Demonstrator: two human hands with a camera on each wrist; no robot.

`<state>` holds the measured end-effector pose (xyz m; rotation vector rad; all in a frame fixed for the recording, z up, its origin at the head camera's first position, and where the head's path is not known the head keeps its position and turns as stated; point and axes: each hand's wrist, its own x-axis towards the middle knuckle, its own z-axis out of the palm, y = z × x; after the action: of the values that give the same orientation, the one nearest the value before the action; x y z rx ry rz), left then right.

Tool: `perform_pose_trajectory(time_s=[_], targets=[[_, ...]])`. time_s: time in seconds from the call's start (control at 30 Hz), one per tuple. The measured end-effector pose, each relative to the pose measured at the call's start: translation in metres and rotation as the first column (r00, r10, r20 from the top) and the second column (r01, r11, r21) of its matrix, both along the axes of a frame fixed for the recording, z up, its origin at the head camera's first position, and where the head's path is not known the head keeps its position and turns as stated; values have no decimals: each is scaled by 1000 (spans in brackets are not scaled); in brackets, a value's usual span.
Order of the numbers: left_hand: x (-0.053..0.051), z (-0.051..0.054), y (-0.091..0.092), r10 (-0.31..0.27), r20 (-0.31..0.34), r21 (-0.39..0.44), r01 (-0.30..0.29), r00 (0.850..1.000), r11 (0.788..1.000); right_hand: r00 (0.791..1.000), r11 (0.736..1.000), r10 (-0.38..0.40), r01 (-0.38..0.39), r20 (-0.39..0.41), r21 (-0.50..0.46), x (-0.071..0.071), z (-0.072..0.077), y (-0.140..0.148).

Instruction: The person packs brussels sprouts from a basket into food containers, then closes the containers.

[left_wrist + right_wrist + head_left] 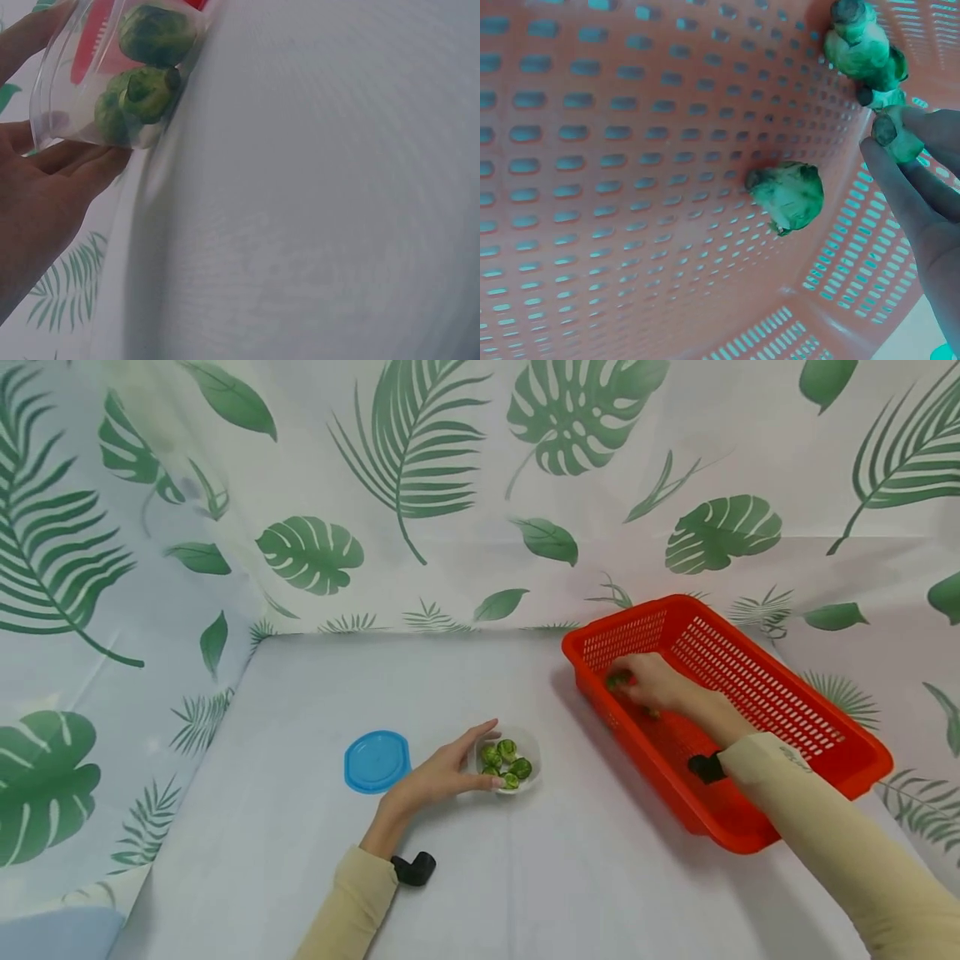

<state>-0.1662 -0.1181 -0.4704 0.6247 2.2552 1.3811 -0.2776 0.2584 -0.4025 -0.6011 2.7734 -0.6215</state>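
My left hand (442, 772) grips the side of a small clear plastic container (531, 746), its thumb and fingers on either side. Several green Brussels sprouts (507, 749) lie in the container; the left wrist view shows some Brussels sprouts (156, 36) through its wall. My right hand (654, 681) reaches down into a red plastic basket (765, 681). Between thumb and fingertips it pinches a Brussels sprout (900, 141), cut stem end showing. Close by in the basket sit more Brussels sprouts (859, 49), and a single Brussels sprout (789, 195) lies apart from them.
A blue lid (377, 762) lies flat on the white table (285, 860), left of the container. The basket stands at the right, angled, with slotted walls and a raised rim. Behind and at the sides hangs a leaf-patterned sheet (457, 577).
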Motion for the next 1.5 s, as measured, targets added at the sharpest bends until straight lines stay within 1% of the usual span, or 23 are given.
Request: perform_pose_trajectory(time_s=[0.07, 0.17, 0.27, 0.5, 0.63, 0.67, 0.77, 0.97, 1.07, 1.2, 1.33, 1.5], targets=[[-2, 1, 1, -4, -5, -5, 4, 1000, 1000, 1000, 1000, 0, 0, -15, 2, 2, 3, 0], [-4, 5, 1, 9, -14, -8, -9, 1000, 1000, 998, 1000, 7, -8, -63, -10, 2, 10, -3], [-5, 7, 0, 14, -4, -10, -15, 1000, 1000, 995, 1000, 22, -23, -98, -6, 2, 17, -8], [-5, 5, 1, -2, 3, -18, 2, 1000, 1000, 984, 998, 56, -48, -169, 51, 9, 29, -9], [-5, 3, 2, -2, 7, -17, 2, 1000, 1000, 979, 999, 36, -27, -199, 45, 14, 37, -7], [-4, 3, 2, -2, 11, -15, 3, 1000, 1000, 979, 999, 31, -22, -204, 44, 15, 38, -7], [-3, 1, 2, 4, 19, -14, -4, 1000, 1000, 975, 998, 50, -42, -217, 42, 20, 44, -10], [-2, 2, 2, 7, -11, -13, -7, 1000, 1000, 963, 996, 89, -82, -253, 40, 28, 56, -19], [-3, 4, 3, 6, -7, -19, -6, 1000, 1000, 958, 994, 114, -110, -265, 30, 34, 61, -23], [-3, 4, 4, -1, 1, -19, 1, 1000, 1000, 957, 993, 118, -120, -266, 7, 42, 64, -29], [1, 4, 3, 0, 15, -16, 0, 1000, 1000, 960, 991, 127, -131, -249, 0, 52, 64, -36], [6, 3, 1, 6, 23, -17, -5, 1000, 1000, 957, 989, 143, -150, -252, -12, 62, 64, -44]])
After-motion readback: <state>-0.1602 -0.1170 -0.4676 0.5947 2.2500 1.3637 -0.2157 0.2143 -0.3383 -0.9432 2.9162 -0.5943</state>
